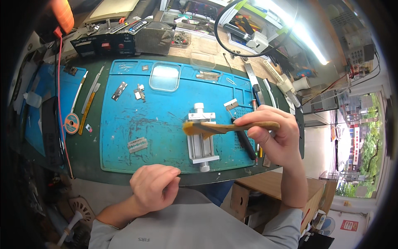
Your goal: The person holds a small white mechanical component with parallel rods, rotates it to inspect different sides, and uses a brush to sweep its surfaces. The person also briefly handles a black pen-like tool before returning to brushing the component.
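My right hand (275, 135) is closed around the wooden handle of a flat brush (232, 128). Its yellowish bristles point left and overlap the upper part of a silver metal clamp fixture (202, 151) in this view; whether they touch it I cannot tell. The fixture lies on the blue work mat (166, 112) with a round knob at each end. My left hand (155, 186) is curled into a loose fist at the mat's front edge, with nothing showing in it. Left of the fixture lies a razor blade (137, 145). Partly behind the brush is a black-handled blade scraper (247, 145).
Small metal parts (140, 92) and a clear plastic box (164, 77) sit on the mat's far side. Tweezers (92, 96) and a solder reel (71, 123) lie at left. A black device (107, 45) stands behind; a cable loop (215, 31) hangs above the far bench.
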`<state>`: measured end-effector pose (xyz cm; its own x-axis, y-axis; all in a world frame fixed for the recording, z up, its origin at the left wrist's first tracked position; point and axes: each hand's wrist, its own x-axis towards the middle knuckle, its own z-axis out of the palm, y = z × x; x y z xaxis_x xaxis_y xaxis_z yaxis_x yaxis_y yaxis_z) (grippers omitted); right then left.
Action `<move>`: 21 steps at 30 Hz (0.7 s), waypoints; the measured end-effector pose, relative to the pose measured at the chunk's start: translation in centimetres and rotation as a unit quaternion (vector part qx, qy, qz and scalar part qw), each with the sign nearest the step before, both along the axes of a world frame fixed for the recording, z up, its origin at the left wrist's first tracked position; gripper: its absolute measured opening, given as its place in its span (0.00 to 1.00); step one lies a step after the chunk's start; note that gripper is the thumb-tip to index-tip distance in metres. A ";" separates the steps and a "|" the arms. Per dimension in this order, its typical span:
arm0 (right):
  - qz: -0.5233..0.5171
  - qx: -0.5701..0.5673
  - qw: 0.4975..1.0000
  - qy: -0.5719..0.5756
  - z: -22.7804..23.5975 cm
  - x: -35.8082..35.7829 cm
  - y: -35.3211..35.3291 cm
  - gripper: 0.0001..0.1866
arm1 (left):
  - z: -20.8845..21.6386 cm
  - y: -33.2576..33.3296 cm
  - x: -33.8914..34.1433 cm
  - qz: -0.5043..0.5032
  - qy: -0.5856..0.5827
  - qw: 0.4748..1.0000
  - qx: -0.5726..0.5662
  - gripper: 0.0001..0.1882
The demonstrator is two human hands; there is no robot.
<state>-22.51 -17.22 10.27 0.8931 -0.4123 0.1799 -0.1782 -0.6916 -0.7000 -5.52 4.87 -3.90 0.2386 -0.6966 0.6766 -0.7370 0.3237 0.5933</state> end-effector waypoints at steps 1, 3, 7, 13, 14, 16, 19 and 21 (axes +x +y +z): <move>0.012 -0.003 0.999 0.031 0.5 0.0 -0.1 0.06 | -0.1 0.0 0.0 0.002 0.001 1.000 -0.008 0.18; 0.046 0.038 0.996 0.065 1.0 0.0 -0.5 0.07 | -0.1 -0.2 0.0 0.006 0.001 1.000 -0.009 0.19; 0.006 0.022 1.000 0.017 -0.1 0.3 -0.8 0.10 | -0.2 -0.4 -0.1 0.007 0.004 1.000 -0.005 0.21; -0.080 0.071 0.994 -0.031 0.7 -0.3 -1.4 0.19 | -0.1 -0.4 0.0 -0.005 0.013 1.000 0.013 0.25; -0.022 0.057 0.998 -0.007 0.4 -0.1 -1.6 0.17 | -0.1 -0.5 0.0 -0.004 0.010 1.000 0.012 0.26; 0.091 0.029 0.994 0.044 -0.1 0.5 -1.8 0.12 | -0.1 -0.6 0.0 -0.005 0.008 1.000 0.010 0.27; -0.034 -0.070 0.997 0.016 1.1 -0.8 -2.6 0.11 | -0.2 -0.3 -0.2 0.017 0.016 1.000 0.017 0.23; -0.030 -0.021 0.999 -0.032 1.2 -1.2 -1.9 0.09 | -0.2 -0.4 -0.3 0.014 0.020 0.999 0.023 0.24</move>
<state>-23.76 -19.08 11.49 0.8528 -0.4559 0.2545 -0.1760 -0.7100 -0.6819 -5.82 4.51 -4.06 0.2847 -0.7194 0.6336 -0.7205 0.2754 0.6364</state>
